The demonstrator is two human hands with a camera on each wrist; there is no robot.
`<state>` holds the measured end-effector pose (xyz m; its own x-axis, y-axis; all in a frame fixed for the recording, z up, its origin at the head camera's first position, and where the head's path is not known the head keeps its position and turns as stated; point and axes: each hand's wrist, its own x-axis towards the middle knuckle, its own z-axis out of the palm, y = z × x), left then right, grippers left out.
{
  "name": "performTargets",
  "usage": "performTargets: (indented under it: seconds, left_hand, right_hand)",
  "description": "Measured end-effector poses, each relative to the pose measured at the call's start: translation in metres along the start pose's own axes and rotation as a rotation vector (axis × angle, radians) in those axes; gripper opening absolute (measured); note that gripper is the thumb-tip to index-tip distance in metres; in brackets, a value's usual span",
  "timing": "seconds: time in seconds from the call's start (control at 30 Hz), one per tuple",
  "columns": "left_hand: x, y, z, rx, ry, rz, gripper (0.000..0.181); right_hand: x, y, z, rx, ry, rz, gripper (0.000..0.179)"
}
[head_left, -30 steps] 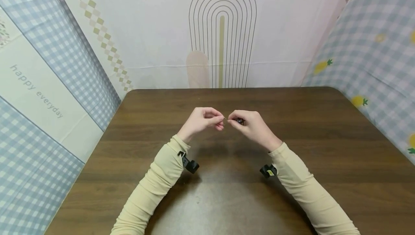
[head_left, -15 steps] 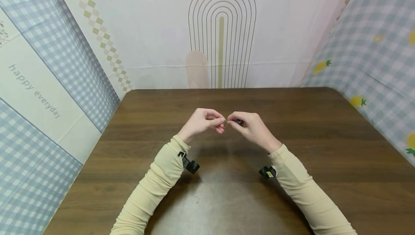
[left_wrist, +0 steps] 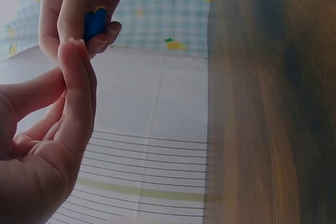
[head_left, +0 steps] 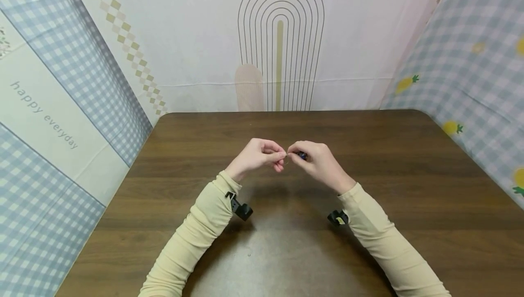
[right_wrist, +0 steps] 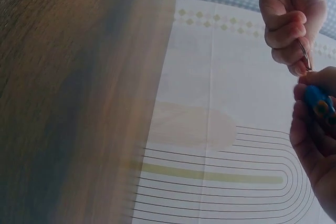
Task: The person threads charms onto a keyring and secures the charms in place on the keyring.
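Observation:
In the head view my left hand (head_left: 259,156) and right hand (head_left: 314,157) meet fingertip to fingertip above the table. A thin metal ring (right_wrist: 304,52) shows at the left hand's fingers in the right wrist view; thumb and forefinger pinch it. My right hand holds a small blue charm (right_wrist: 316,99) with orange and dark spots, its fingers curled round it. From the left wrist, the blue charm (left_wrist: 95,23) has a yellowish upper edge and is partly covered by the right fingers. Where the ring meets the charm is hidden by fingertips.
A brown wood-grain table (head_left: 282,260) lies under both hands, its far edge against a white patterned cloth (head_left: 196,37). Checked cloths hang at left and right. Each sleeved forearm carries a black wrist camera, such as the left camera (head_left: 242,210).
My left hand has shifted slightly right and down, its fingertips now close against the right hand's. More blue of the charm shows in the right hand, which has barely moved.

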<state>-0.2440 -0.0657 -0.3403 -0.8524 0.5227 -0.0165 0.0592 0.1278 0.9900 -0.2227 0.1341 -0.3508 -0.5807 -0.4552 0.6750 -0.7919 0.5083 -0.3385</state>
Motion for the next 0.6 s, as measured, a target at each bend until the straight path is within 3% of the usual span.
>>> performTargets:
  seconds: [0.17,0.3,0.43,0.6]
  left_hand:
    - [-0.0003,-0.0006,0.0036,0.008,0.024,0.048,0.02]
    - [-0.0013,-0.0003,0.0068,-0.099,0.007,0.066,0.019]
    - [-0.0024,-0.0013,0.0071,-0.178,0.036,0.102,0.021]
    - [-0.0037,-0.0006,0.0058,-0.106,0.092,0.137,0.022]
  right_hand:
    - [0.0001,-0.0021,0.0011,-0.006,0.062,0.016,0.008]
    - [0.001,-0.0031,0.0014,-0.003,0.085,0.037,0.007]
    - [0.0003,-0.0019,0.0009,-0.009,0.098,0.055,0.007]
    - [-0.0017,-0.0005,-0.0006,-0.053,0.087,0.018,0.011]
